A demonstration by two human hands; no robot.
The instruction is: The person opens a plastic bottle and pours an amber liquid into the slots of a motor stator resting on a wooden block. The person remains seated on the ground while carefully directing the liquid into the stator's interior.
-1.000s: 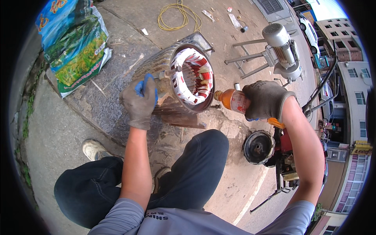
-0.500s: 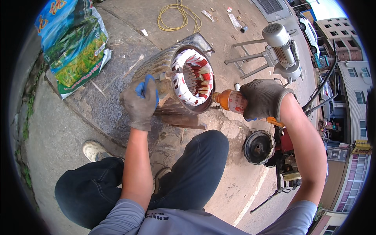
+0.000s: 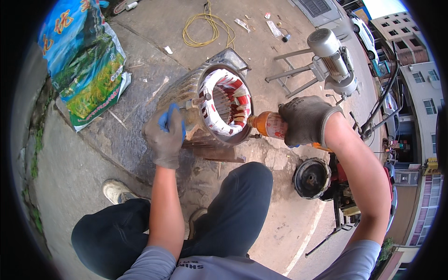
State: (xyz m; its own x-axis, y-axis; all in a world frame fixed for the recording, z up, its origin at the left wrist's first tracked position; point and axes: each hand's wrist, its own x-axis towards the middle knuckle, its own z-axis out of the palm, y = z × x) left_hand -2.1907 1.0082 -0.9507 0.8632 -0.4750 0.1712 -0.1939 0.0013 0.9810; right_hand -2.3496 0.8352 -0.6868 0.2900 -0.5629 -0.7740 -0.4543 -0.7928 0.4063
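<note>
A motor stator lies on its side, its ribbed metal housing (image 3: pixel 179 88) open toward me. Inside the rim sits a ring of windings (image 3: pixel 214 119) wrapped in white and red tape. My right hand (image 3: pixel 305 122), in a grey glove, is closed round an amber bottle (image 3: pixel 273 125) with a label. The bottle lies almost level, its neck at the housing's right rim. My left hand (image 3: pixel 163 133), gloved in grey with blue showing, is curled at the housing's left side. What it grips, if anything, is hidden. A small metal piece (image 3: pixel 190 103) juts from beside that hand toward the windings.
A printed blue and green sack (image 3: pixel 88 74) stands at the left. A yellow cable (image 3: pixel 205 21) lies coiled behind the stator. At the right are a grey motor on a metal stand (image 3: pixel 331 53) and a black wheel (image 3: pixel 310 178). My knee (image 3: pixel 247 196) is close in front.
The whole view has shifted slightly, so the stator sits lower and a little left in the picture. The right hand and bottle have come slightly nearer the rim. Both hands keep their hold.
</note>
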